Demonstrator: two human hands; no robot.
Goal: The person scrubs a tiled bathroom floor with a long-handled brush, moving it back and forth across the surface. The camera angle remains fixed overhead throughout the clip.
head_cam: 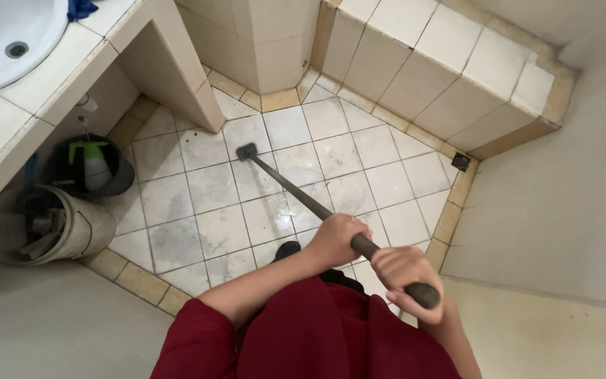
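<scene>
While both hands wrap the dark long handle, the left hand closes round it farther down the shaft and the right hand grips near its upper end, fingers curled shut on it. From the hands the handle slants away to a small dark brush head, which rests on the wet white tiled floor near the base of the tiled counter. What kind of head it is stays hard to tell; it may be a scrubber. Red sleeves hide most of the lower body, though a dark foot peeks out. Under the counter stand a pale bucket and a dark pail with a green spray bottle. A floor drain sits by the tiled ledge.
</scene>
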